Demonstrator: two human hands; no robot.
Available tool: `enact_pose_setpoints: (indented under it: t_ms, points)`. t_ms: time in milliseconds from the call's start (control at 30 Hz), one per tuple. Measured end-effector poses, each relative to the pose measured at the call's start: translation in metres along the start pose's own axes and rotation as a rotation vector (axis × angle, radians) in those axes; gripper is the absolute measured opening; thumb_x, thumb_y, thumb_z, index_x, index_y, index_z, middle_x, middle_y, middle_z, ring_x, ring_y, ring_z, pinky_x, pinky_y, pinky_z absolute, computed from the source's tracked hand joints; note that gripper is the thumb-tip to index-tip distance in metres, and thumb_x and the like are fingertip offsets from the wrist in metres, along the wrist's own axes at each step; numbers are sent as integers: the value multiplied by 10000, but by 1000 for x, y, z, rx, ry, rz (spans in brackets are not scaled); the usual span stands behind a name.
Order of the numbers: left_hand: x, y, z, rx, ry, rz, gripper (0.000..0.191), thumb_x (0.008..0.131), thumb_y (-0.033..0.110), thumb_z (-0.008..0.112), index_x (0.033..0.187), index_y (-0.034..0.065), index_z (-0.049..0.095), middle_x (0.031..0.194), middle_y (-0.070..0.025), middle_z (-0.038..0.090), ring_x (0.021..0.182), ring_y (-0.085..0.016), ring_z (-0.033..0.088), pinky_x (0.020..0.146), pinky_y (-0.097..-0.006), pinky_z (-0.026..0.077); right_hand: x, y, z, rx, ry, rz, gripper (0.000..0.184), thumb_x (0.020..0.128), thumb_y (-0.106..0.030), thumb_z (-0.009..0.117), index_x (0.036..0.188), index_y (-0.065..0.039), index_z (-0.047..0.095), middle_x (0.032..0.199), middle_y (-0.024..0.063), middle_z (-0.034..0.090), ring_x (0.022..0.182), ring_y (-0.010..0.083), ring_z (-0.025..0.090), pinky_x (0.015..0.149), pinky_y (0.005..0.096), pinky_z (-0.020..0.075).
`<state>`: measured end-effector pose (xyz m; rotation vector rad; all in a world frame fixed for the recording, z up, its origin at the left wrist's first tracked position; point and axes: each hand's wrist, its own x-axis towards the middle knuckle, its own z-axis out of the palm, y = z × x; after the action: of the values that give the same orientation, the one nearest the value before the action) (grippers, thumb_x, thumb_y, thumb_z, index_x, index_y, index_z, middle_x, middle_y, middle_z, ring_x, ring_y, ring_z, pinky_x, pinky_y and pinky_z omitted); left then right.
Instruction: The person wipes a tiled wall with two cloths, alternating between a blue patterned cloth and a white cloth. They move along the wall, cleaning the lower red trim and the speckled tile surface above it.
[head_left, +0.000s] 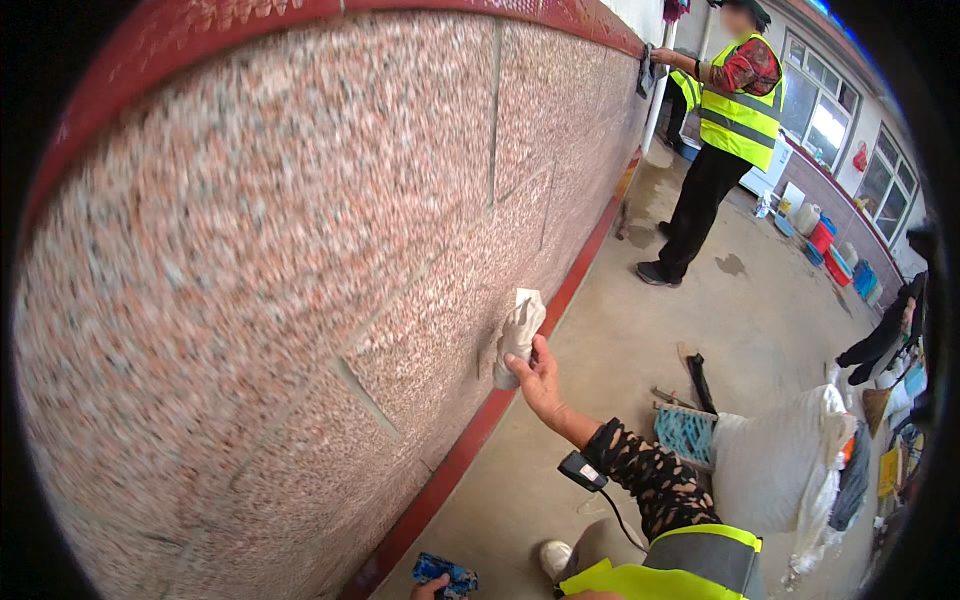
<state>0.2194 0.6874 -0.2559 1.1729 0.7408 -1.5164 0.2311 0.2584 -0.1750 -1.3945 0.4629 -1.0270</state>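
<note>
My right hand grips a crumpled whitish-grey cloth between thumb and fingers. The cloth is against or very close to the speckled pink granite-look wall; contact is hard to make out. At the bottom edge, my left hand, mostly cut off by the frame, holds a small blue-and-black patterned object whose kind is unclear. A dark red band runs along the foot of the wall, and a red ledge tops it.
A person in a yellow vest holds a grey cloth at the wall; another person is partly hidden behind. A white sack and blue basket stand on the concrete floor. A cabled black device is by my sleeve.
</note>
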Motion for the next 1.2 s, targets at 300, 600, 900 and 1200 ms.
enact_pose_setpoints:
  t_ms: [300, 600, 900, 1200]
  points:
    - [73, 22, -24, 216, -93, 161, 347, 888, 144, 681, 1185, -4, 582, 1077, -140, 668, 1009, -312, 649, 859, -490, 549, 70, 39, -42, -377, 154, -626, 426, 859, -179, 643, 1166, 82, 507, 1038, 226, 538, 982, 357, 537, 885, 410, 440]
    - [53, 15, 20, 167, -140, 476, 273, 868, 31, 691, 1132, 14, 622, 1003, -108, 697, 959, -252, 681, 841, -406, 563, 152, -119, 9, -481, 69, -1018, 432, 840, -107, 636, 1251, -51, 516, 1198, 156, 528, 1136, 315, 485, 996, 408, 387]
    - [80, 23, 2, 313, -32, 506, 243, 850, 30, 721, 1080, -3, 652, 996, -80, 707, 923, -228, 685, 865, -387, 549, 100, -27, 21, -591, 35, -1133, 556, 733, 42, 588, 1271, -87, 537, 1261, 175, 497, 1124, 368, 464, 981, 459, 388]
    - [78, 17, 19, 265, -141, 463, 227, 858, 29, 711, 1078, 10, 658, 989, -81, 710, 919, -232, 694, 861, -409, 558, 9, 78, -7, -680, -282, -855, 555, 721, 58, 585, 1261, -44, 509, 1175, 206, 521, 1079, 414, 478, 947, 454, 407]
